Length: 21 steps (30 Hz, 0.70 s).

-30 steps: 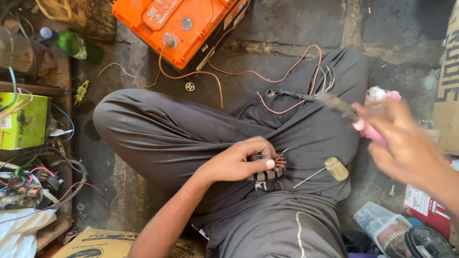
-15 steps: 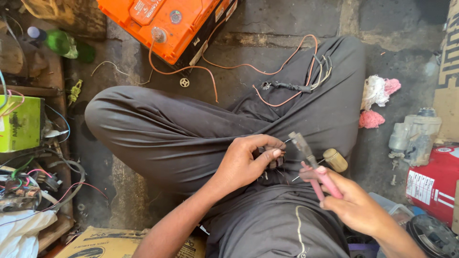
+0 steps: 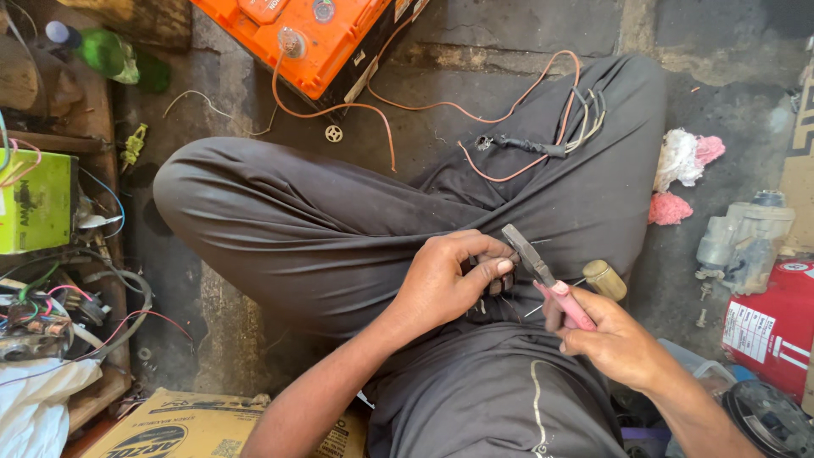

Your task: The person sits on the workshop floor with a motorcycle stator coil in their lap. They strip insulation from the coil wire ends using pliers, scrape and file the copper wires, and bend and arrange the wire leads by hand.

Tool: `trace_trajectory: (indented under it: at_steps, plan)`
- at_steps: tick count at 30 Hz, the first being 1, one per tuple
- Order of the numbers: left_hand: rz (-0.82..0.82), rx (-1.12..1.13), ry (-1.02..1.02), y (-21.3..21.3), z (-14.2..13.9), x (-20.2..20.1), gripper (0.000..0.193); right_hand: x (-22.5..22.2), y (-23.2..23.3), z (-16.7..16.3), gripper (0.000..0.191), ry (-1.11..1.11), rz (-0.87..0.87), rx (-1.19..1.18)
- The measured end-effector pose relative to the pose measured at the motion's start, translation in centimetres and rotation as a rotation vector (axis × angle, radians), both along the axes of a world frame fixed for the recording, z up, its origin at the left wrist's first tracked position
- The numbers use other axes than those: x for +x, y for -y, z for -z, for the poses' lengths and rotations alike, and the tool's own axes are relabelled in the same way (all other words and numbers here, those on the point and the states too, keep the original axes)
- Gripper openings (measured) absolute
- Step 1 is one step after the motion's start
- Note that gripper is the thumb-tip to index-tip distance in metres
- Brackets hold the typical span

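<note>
I sit cross-legged in dark trousers on a grimy floor. My left hand [image 3: 449,276] pinches a small dark part [image 3: 498,284] over my lap; most of it is hidden under the fingers. My right hand [image 3: 615,343] grips pink-handled pliers [image 3: 543,271], whose metal jaws point up-left and reach the part beside my left fingertips. A wooden-handled tool [image 3: 604,279] lies on my thigh just right of the pliers.
An orange battery [image 3: 305,34] stands at the top with orange wires [image 3: 475,110] trailing onto my knee. Pink and white rags [image 3: 682,170], a grey metal unit [image 3: 746,237] and a red can [image 3: 767,326] lie right. Green box [image 3: 34,203], tangled wires and cardboard [image 3: 203,428] lie left.
My right hand came down from the upper right with the pliers and brought their jaws to the part in my left hand. The left hand stayed on my lap.
</note>
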<state>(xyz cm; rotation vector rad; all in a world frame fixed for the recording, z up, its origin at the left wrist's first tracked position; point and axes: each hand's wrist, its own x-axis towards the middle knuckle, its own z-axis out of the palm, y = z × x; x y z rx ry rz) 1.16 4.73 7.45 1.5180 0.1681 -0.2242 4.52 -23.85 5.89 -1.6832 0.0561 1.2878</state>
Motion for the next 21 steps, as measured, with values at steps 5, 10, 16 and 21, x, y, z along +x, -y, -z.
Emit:
trace_trajectory:
  at_steps: [5,10,16,21]
  plan:
    - [-0.001,0.006,0.01,0.1,0.1,-0.1,0.013,-0.7,-0.5,0.4,0.023,0.006,0.063,0.065]
    - [-0.038,-0.056,0.003,0.3,0.3,0.0,0.012,-0.9,-1.8,-0.5,0.02,0.461,-0.124,-0.108]
    - [-0.043,0.052,-0.008,0.2,0.6,0.1,0.014,0.8,-2.4,-0.9,0.041,-0.044,0.007,0.094]
    - [-0.051,-0.048,-0.049,0.3,0.5,0.0,0.013,1.3,-2.4,-1.1,0.044,0.075,-0.069,0.067]
